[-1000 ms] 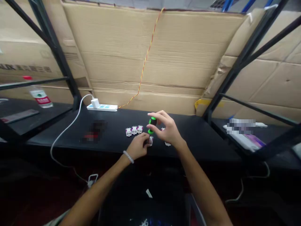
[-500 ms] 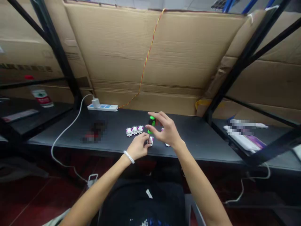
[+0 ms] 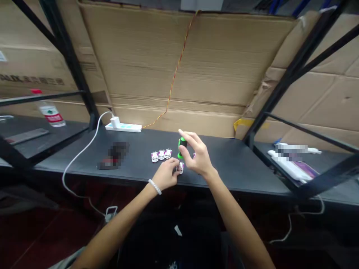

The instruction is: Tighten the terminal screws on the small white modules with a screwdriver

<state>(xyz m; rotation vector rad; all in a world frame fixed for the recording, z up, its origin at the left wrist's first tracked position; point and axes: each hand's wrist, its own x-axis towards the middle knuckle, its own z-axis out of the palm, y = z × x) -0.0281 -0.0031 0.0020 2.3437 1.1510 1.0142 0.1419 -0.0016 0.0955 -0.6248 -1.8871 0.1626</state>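
My right hand [image 3: 198,155] has its thumb and fingers around a black-and-green screwdriver [image 3: 180,153], which stands upright with its tip end pointing down. Under it is a small white and purple part [image 3: 181,169], and the fingertips of my left hand [image 3: 167,174] pinch this part on the table. Whether the tip touches the part is too small to tell. Just left of the screwdriver, a short row of similar white and purple parts [image 3: 161,155] lies on the table. A purple edge of another piece [image 3: 194,154] peeks out behind my right hand, mostly hidden.
The black table [image 3: 224,160] backs onto a cardboard wall [image 3: 213,74]. A white power strip [image 3: 123,127] with a plug and cable sits at the back left, a blurred dark object [image 3: 113,156] in front of it. Black metal frames [image 3: 80,78] flank both sides; a bottle [image 3: 52,114] stands far left.
My right thumb and fingers have shifted on the screwdriver handle, with the thumb now across it. The right hand covers more of the piece beside it. My left hand keeps its place.
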